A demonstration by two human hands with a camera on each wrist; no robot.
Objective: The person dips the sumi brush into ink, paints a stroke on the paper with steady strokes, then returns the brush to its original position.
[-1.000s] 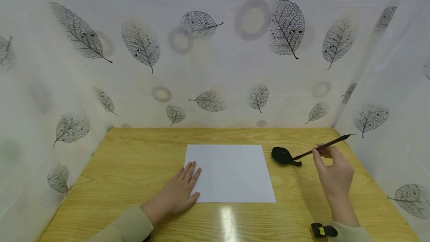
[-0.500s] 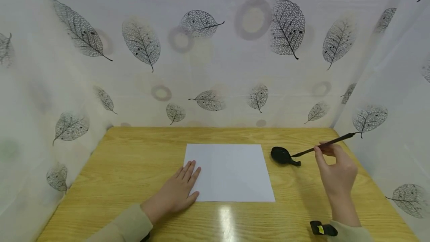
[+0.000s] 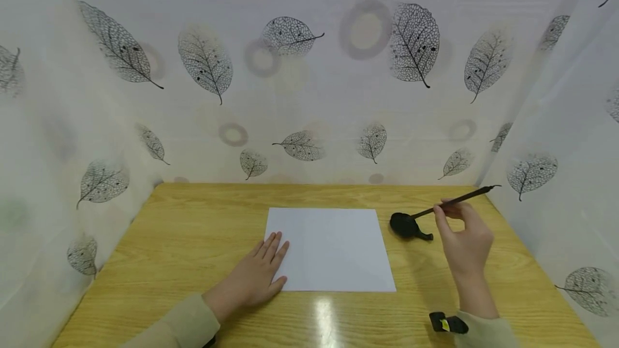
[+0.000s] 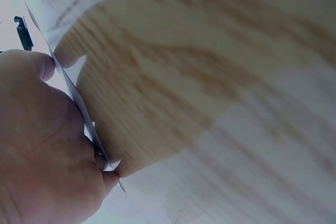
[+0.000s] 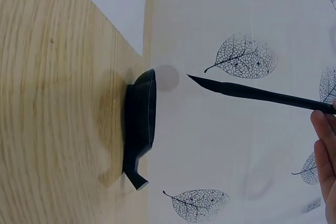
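A sheet of white paper (image 3: 333, 251) lies on the table. My left hand (image 3: 261, 270) rests flat on its left edge, fingers straight and thumb spread; in the left wrist view the hand (image 4: 47, 140) lies along the paper's edge. My right hand (image 3: 466, 238) pinches a dark writing brush (image 3: 456, 200) by its shaft. Right of the paper sits a small black ink dish (image 3: 405, 224) with a short handle. In the right wrist view the brush (image 5: 262, 94) has its black pointed tip above the dish (image 5: 140, 114), apart from it.
The wooden table (image 3: 193, 219) has its back edge against a white curtain (image 3: 309, 95) printed with leaves, which also encloses both sides. A black strap with a yellow mark (image 3: 447, 324) is at the right wrist.
My right hand has moved left with the brush and lifted it slightly, so the tip end now overlaps the ink dish in the head view. The left hand has stayed still on the paper.
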